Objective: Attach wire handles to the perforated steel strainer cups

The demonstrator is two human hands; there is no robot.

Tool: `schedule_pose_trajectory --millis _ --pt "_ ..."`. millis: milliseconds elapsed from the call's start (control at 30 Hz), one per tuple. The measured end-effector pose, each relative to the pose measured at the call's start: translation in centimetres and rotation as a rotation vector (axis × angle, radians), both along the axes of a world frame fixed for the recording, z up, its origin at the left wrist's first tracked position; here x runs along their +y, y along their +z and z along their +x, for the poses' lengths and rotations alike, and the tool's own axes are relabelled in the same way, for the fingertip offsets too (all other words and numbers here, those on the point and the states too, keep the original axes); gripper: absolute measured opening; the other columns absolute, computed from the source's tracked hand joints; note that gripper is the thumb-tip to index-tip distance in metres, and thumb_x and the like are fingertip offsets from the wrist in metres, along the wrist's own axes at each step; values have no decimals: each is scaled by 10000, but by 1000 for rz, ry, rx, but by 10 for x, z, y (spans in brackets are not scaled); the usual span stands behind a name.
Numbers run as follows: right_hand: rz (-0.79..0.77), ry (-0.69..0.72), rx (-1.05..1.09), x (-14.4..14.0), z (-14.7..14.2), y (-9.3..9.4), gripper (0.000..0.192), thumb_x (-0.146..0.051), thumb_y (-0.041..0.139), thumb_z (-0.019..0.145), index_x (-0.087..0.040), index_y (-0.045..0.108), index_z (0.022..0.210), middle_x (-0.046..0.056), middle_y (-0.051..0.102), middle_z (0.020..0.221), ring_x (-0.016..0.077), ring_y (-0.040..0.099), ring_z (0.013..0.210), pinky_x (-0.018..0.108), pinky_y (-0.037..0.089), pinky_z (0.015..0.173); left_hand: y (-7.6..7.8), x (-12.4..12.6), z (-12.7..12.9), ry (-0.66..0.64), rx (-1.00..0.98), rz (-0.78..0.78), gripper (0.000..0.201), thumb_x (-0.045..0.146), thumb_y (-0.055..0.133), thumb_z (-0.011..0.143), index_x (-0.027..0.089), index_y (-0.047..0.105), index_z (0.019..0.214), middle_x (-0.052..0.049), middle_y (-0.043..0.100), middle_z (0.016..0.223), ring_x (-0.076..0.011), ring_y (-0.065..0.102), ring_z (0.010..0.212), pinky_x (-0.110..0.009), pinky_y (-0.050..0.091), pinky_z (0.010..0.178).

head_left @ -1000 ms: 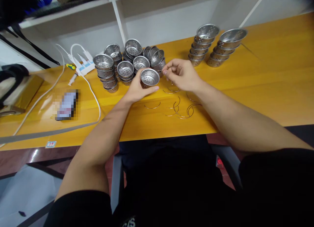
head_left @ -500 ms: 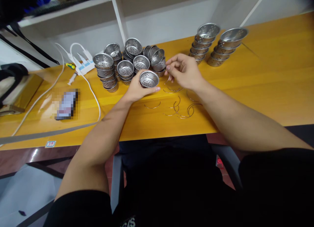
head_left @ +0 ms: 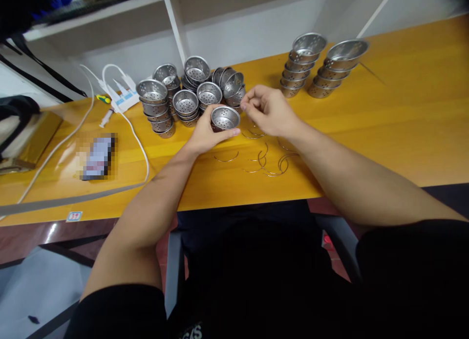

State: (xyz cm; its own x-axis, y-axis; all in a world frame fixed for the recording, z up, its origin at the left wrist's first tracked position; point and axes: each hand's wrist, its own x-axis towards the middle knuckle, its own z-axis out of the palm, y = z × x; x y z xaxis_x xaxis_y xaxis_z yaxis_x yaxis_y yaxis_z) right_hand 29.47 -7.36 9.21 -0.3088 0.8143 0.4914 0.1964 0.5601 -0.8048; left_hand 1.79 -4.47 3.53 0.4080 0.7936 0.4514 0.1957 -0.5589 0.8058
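My left hand (head_left: 205, 134) grips a small perforated metal cup (head_left: 224, 117) just above the yellow wooden table (head_left: 384, 129). My right hand (head_left: 269, 109) is right beside the cup's rim, fingertips pinched together on what looks like a thin wire handle, barely visible. Several loose curved wire handles (head_left: 264, 158) lie on the table below both hands. Behind the held cup stands a cluster of stacked perforated cups (head_left: 183, 97).
Two more stacks of metal cups (head_left: 322, 65) stand at the back right. A phone (head_left: 97, 156), white cables (head_left: 135, 134) and a power strip (head_left: 122, 97) lie at the left. A dark bag (head_left: 18, 129) sits at the far left edge. A white shelf frame rises behind.
My right hand lifted towards the cup stack, then came back down close to the held cup's rim. My left hand tilted the cup slightly.
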Motion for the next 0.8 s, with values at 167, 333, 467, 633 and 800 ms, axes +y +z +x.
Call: schedule_pose_trajectory --millis 167,333,467,633,800 --pt "39 23 -51 -3 -6 -3 481 -601 1028 1149 -305 661 1053 -46 495 703 187 453 629 384 430 585 -3 -6 5 -31 42 28 1200 1047 1070 791 261 626 1582 -157 808 1543 -394 849 1452 -598 701 1317" --pt "59 -21 -128 -3 -11 -7 361 -430 947 1179 -306 636 1043 -51 505 680 192 431 618 413 375 634 -4 -12 10 -58 49 37 1153 953 1114 830 273 586 1596 -151 787 1552 -395 838 1468 -584 686 1328" --pt "73 -54 -151 -4 -11 -6 326 -378 935 1163 -307 641 1042 -47 517 686 201 439 630 427 394 661 -3 -14 11 -54 71 23 1157 869 1144 858 280 551 1658 -157 756 1594 -422 812 1536 -627 652 1392" --pt "46 -58 -123 -6 -12 -4 365 -442 979 1132 -314 653 1029 -53 503 679 197 423 626 421 386 653 1 -19 13 -32 87 10 1118 806 1148 883 271 539 1652 -151 751 1570 -429 811 1532 -669 633 1415" --pt "28 -58 -69 -10 -22 -5 226 -393 928 1117 -302 722 1103 -52 515 674 197 438 622 406 352 645 11 -29 17 9 116 15 1073 796 1158 871 264 563 1588 -129 784 1526 -390 847 1448 -607 667 1354"
